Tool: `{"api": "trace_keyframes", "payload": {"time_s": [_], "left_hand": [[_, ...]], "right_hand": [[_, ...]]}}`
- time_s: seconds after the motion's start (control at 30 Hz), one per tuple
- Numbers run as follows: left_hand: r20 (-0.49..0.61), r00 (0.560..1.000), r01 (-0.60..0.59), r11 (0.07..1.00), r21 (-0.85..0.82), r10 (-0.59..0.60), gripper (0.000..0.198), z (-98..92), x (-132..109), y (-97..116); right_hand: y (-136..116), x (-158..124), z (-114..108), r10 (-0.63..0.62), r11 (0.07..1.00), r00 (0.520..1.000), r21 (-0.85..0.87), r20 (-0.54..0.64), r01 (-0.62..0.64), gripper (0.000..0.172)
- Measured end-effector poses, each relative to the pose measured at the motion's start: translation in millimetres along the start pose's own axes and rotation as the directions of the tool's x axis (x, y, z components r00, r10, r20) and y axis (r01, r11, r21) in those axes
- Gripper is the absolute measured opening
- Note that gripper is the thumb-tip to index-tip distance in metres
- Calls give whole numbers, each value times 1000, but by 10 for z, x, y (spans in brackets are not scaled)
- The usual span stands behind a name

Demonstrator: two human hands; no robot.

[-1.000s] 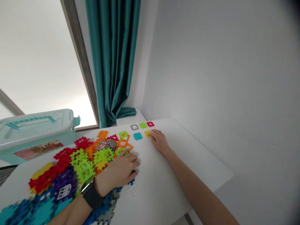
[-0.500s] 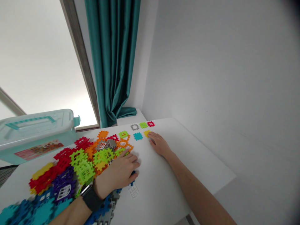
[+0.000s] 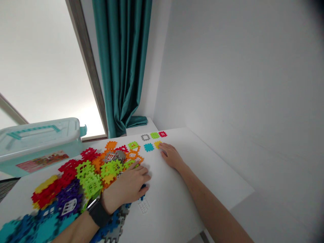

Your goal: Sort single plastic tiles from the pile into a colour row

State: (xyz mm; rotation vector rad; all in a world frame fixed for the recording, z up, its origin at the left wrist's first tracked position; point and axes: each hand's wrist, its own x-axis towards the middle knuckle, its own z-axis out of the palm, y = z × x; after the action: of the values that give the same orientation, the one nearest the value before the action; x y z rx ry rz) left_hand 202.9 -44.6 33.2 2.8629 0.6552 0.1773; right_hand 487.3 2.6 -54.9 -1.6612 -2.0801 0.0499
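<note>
My right hand [image 3: 172,156] lies low over the white table with its fingertips on a yellow interlocking tile [image 3: 158,144], partly covering it. Its fingers are stretched out and the thumb stands apart. Left of that tile lies a turquoise one [image 3: 149,147]. Just behind them is a row of a grey frame tile [image 3: 145,137], a lime tile [image 3: 155,135] and a red tile [image 3: 162,134]. My left hand [image 3: 131,184], open with fingers spread, rests at the right edge of a heap of coloured tiles [image 3: 89,180]. Whatever lies beneath its palm is hidden.
A lidded light-teal box [image 3: 43,145] stands behind the heap on the left. A white window-grid piece [image 3: 143,206] lies near my left hand. A green curtain [image 3: 121,67] hangs beyond the table [image 3: 172,209], and a wall [image 3: 240,84] runs along the right.
My right hand has shifted very slightly left, and the yellow tile under its fingertips has moved a little left with it. My left hand stays practically in place.
</note>
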Motion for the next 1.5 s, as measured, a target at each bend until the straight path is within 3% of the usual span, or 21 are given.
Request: {"api": "trace_keyframes", "payload": {"time_s": [0.83,1.13,1.33,1.5], "left_hand": [[-6,1000,-16,1000,-9,16,12,13,-10,-30],[-28,999,-34,999,11,34,13,-3,-15,-20],[-39,998,-41,999,21,42,20,28,-18,-49],[-55,998,-24,999,38,26,22,-119,-78,-108]], "right_hand": [[-14,-10,-19,29,1000,999,6,-15,-29,43],[-19,-44,-33,23,996,997,82,-78,-17,44],[-175,-87,-20,-34,993,988,106,-149,50,39],[-390,-97,8,-111,982,980,131,-166,134,38]]}}
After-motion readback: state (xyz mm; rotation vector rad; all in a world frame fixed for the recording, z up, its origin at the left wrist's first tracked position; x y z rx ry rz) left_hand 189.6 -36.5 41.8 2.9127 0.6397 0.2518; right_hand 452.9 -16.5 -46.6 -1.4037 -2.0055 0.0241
